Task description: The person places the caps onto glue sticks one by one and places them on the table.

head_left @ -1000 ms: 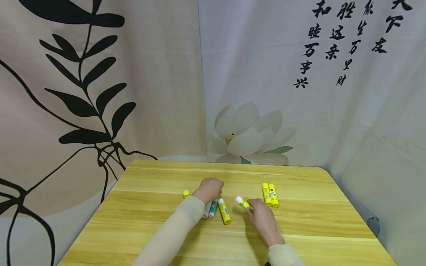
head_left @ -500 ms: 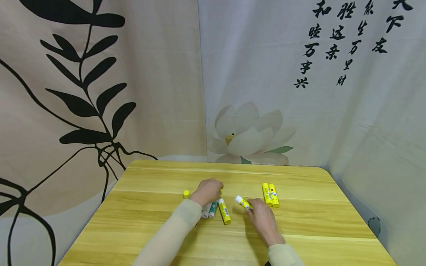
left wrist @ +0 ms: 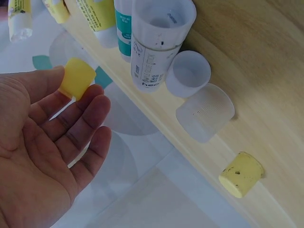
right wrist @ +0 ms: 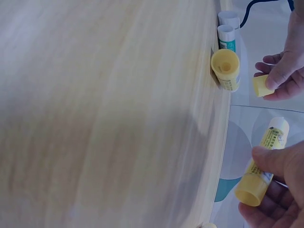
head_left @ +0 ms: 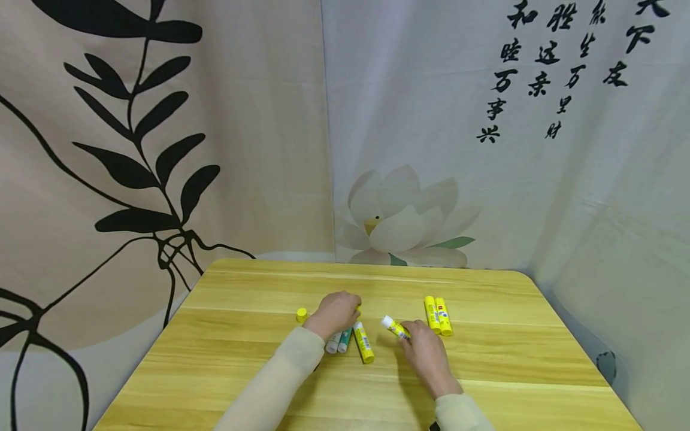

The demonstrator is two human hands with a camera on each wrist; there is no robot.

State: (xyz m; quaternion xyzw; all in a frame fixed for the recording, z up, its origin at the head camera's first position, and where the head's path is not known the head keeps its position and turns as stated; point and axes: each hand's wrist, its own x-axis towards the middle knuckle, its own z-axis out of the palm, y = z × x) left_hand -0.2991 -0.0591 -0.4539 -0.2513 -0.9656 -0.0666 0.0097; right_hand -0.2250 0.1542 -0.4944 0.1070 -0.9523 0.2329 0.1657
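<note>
My left hand pinches a small yellow cap between thumb and index finger, its other fingers loosely curled below. In my right hand is a yellow glue stick, gripped between thumb and fingers. Its white end is uncapped and tilts up toward the left hand. Cap and stick are apart. Between the hands another yellow glue stick lies on the table, beside a green-and-white glue stick and a white one.
Two yellow glue sticks lie side by side at the right on the wooden table. Left of the left hand stands a loose yellow cap. Nearby are a white cap and a translucent cap. A printed curtain hangs behind.
My left hand has shifted very slightly back and left in the head view, still pinching the cap. The right hand and its glue stick have hardly moved.
</note>
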